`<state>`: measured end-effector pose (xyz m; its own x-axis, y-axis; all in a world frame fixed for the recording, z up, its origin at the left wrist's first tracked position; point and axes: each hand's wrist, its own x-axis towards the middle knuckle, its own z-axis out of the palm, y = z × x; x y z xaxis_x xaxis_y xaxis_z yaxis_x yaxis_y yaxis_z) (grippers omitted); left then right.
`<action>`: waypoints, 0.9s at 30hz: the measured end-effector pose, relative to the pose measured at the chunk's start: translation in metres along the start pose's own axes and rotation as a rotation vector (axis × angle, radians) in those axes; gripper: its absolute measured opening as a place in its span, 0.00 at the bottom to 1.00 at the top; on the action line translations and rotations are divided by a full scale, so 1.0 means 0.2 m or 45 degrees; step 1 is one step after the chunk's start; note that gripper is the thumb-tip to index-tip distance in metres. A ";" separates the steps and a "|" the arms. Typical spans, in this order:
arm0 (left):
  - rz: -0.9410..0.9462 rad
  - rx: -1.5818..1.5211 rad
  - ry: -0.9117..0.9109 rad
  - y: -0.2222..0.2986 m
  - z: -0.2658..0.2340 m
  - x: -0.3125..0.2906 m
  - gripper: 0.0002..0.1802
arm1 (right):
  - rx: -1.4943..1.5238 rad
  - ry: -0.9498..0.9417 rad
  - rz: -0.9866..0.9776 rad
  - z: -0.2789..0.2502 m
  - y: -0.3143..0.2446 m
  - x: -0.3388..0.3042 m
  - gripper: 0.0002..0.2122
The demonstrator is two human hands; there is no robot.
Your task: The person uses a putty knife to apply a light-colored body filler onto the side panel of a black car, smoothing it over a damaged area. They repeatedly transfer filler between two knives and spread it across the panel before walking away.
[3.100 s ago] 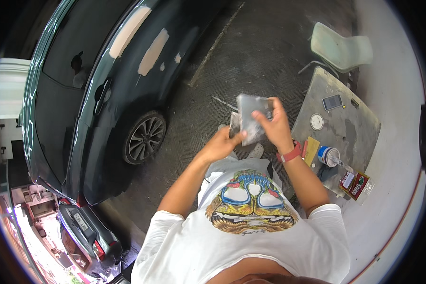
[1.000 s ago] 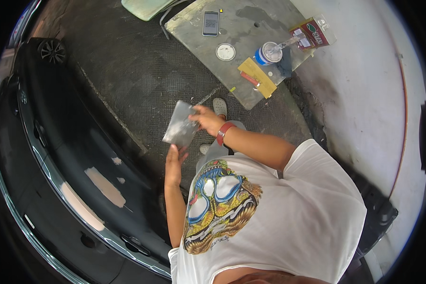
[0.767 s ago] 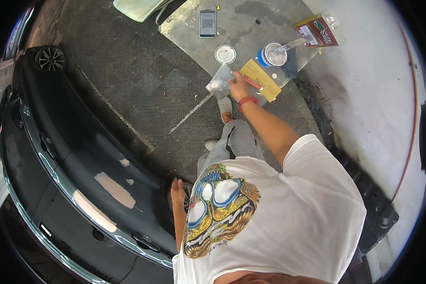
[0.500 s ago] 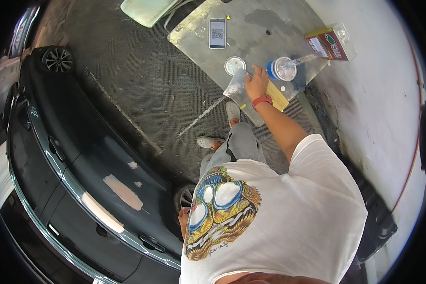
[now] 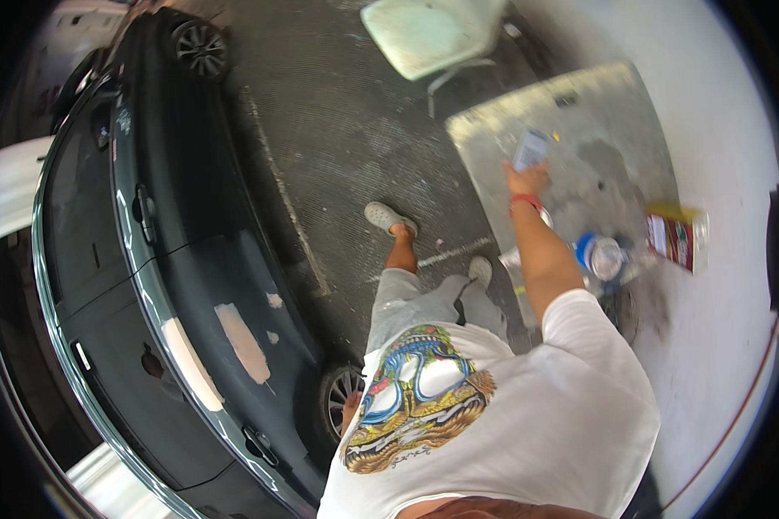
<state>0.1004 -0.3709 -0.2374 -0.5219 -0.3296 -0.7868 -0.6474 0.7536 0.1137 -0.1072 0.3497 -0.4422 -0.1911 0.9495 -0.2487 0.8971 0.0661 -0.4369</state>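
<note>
The right hand (image 5: 526,180), upper right of the frame, was closed on a phone (image 5: 531,149) over the grey counter (image 5: 614,130). The left hand (image 5: 350,413) hung low by the shirt, mostly hidden, so its grip could not be told. Lifting the phone well probably meant a firm hold on its edges, well apart from the tub (image 5: 602,256) and carton (image 5: 677,240).

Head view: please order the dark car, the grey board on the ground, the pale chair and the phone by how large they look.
1. dark car
2. grey board
3. pale chair
4. phone, in the right hand

The fisheye lens bends shapes, so this is apparent size only.
</note>
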 end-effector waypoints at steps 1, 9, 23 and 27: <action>-0.028 -0.010 -0.005 0.01 0.00 0.05 0.30 | -0.116 -0.021 0.024 0.00 -0.05 -0.02 0.57; -0.027 0.261 -0.272 0.53 -0.49 0.82 0.29 | -0.573 0.111 0.208 0.13 0.13 0.14 0.61; 0.617 -0.209 0.181 3.30 -1.99 2.32 0.31 | 0.547 -0.036 1.057 0.51 -1.15 -0.06 0.60; 0.370 -0.221 0.019 3.43 -1.87 2.81 0.33 | 0.423 -0.128 1.092 0.84 -1.82 0.22 0.55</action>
<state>-0.8442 -0.2508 -0.3745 -0.7055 -0.1245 -0.6977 -0.5549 0.7095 0.4345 -0.5086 0.3155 -0.4393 0.4382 0.6006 -0.6688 0.5898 -0.7536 -0.2903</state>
